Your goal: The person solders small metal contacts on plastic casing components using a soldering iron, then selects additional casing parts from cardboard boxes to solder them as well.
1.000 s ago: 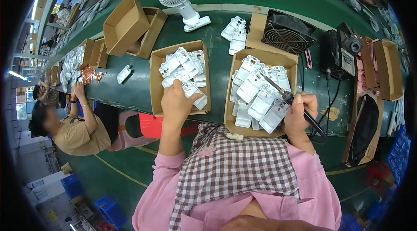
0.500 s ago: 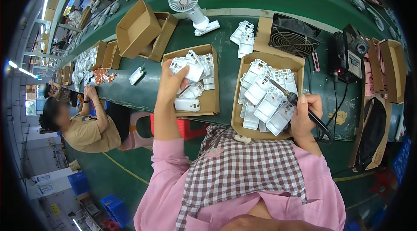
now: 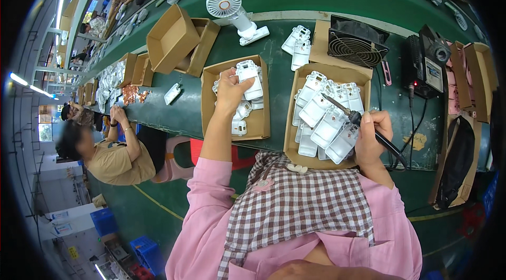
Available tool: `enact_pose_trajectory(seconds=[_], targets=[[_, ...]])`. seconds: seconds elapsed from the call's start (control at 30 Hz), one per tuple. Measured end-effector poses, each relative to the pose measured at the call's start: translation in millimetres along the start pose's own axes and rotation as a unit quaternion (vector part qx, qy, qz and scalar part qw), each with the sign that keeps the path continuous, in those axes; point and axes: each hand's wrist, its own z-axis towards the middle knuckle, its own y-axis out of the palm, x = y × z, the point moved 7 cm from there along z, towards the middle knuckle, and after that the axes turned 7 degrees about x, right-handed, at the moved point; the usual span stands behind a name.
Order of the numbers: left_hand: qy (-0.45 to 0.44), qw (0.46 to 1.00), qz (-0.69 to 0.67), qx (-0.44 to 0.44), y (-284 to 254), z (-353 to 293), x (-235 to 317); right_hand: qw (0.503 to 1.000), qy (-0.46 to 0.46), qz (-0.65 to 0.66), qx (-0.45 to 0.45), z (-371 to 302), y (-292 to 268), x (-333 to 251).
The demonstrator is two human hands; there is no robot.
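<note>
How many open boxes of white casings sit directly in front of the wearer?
2: the left box under the left hand, and the right box under the soldering iron held in the right hand. None appears hidden.

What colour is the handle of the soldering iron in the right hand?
The soldering iron handle is black, seen in the head view.

We see white casings (image 3: 315,111) of smooth, slightly glossy plastic. The boxes (image 3: 265,102) look to us like matt brown cardboard. The rod (image 3: 336,103) of the soldering iron (image 3: 354,118) looks metallic. The apron (image 3: 298,209) is matt woven cloth; the green table (image 3: 278,82) seems smooth, but scuffed.
</note>
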Motion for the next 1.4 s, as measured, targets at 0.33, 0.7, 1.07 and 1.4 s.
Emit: enact_pose_trajectory(seconds=[0.33,0.7,1.07,1.4], targets=[[-0.079,0.994,0.007,-0.074,-17.2,-42.2,0.4,1.000,0.005,0.019,-0.002,0.7,0.2,3.3],[-0.033,0.982,-0.047,-0.180,-39.2,-43.5,14.7,1.000,0.013,0.016,0.000,2.1,-1.2,4.7],[0.148,0.896,0.417,-0.052,-7.0,-59.1,-5.1,1.000,0.015,0.019,0.007,1.8,-1.7,4.9],[-0.096,0.987,-0.033,-0.121,-12.8,-50.5,-4.5,1.000,0.005,0.002,0.008,2.3,-4.4,4.5]])
